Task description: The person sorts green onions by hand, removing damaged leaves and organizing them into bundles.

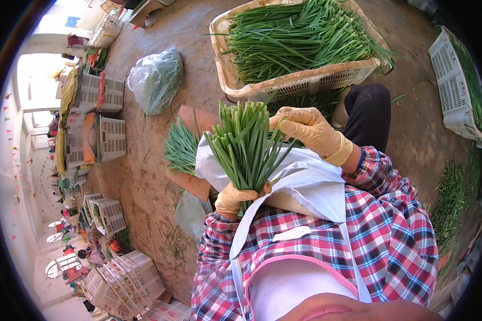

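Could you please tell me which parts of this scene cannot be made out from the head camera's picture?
- Lower ends of the bunch of green stalks: wrapped inside the left hand.
- Right hand fingertips: buried behind the stalks.
- White crate at right: cut by the fisheye rim.
- Stacked crates at lower left: contents too small.

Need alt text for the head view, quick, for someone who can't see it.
Two gloved hands hold a bunch of green stalks upright over a white apron: the left hand grips its base, the right hand touches its top. A basket of more stalks sits beyond.
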The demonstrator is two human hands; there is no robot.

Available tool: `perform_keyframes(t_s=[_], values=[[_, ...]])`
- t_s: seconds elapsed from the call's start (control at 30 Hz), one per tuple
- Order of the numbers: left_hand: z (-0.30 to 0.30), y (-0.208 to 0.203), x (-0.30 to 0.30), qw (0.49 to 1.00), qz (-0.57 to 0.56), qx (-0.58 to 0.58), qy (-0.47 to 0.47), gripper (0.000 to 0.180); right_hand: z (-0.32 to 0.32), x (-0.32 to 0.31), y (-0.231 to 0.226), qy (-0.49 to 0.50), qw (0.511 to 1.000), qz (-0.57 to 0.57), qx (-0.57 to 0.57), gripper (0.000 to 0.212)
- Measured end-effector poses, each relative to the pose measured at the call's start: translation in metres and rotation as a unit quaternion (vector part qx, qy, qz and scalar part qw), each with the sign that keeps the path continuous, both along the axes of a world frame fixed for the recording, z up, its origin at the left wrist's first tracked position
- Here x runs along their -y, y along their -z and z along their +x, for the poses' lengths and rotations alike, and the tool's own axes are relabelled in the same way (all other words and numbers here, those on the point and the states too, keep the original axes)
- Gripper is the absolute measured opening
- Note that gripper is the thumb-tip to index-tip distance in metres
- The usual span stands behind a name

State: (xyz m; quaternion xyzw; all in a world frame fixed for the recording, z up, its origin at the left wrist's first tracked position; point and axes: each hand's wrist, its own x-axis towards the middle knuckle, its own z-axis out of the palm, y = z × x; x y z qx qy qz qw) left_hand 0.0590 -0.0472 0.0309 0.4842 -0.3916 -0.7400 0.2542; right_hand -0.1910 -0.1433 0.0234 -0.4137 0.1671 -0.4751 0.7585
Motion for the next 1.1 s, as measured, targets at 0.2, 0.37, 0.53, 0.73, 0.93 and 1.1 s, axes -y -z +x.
perform_keyframes(t_s=[0.2,0.37,0.53,0.73,0.93,1.1], values=[[-0.001,-0.023,0.009,0.999,-0.015,-0.039,0.018,0.043,-0.053,0.047,0.026,0.146,0.965,0.038,0.213,0.026],[0.008,-0.021,0.008,0.941,-0.264,0.148,0.152,0.025,-0.074,0.052,0.014,0.141,0.989,-0.029,-0.021,0.02],[0.01,-0.006,0.006,0.922,-0.275,0.212,0.17,0.03,-0.018,0.02,-0.009,-0.011,0.996,-0.051,-0.068,0.023],[0.021,0.001,-0.001,0.953,-0.221,0.155,0.137,0.027,-0.012,0.014,-0.015,0.09,0.993,0.053,-0.046,0.024],[0.052,0.031,-0.017,0.988,-0.115,0.077,0.072,0.032,-0.023,0.022,0.01,0.016,0.989,0.143,-0.015,0.026],[0.02,0.01,-0.008,0.986,0.051,-0.149,-0.055,0.056,0.002,0.009,-0.004,0.007,0.996,0.077,-0.044,0.017]])
